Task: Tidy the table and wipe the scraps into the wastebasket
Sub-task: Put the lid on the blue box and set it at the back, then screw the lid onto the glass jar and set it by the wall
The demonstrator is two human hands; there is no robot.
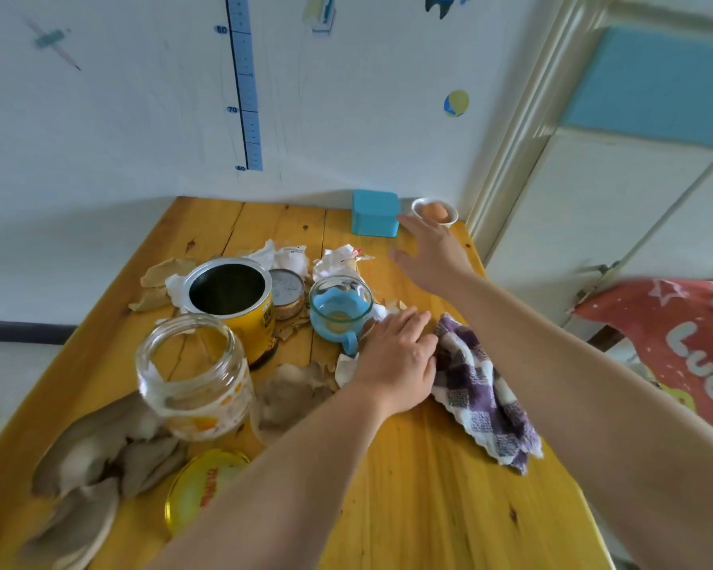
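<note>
A purple-and-white checked cloth [484,390] lies crumpled on the yellow wooden table [429,487]. My left hand [396,359] rests palm down at the cloth's left edge, fingers fairly straight, over paper scraps [344,370]. My right hand [431,253] hovers open further back, reaching toward a blue box [374,213] and a small white bowl holding an orange egg [434,211]. More crumpled wrappers and scraps [289,257] lie behind the containers. No wastebasket is in view.
Left of my hands stand a clear glass jar [194,380], a yellow open can [233,302], a small flat tin [287,292] and a glass cup with blue base [340,308]. A yellow lid [202,483] and grey-brown peels [87,466] lie near left. Wall behind; bed at right.
</note>
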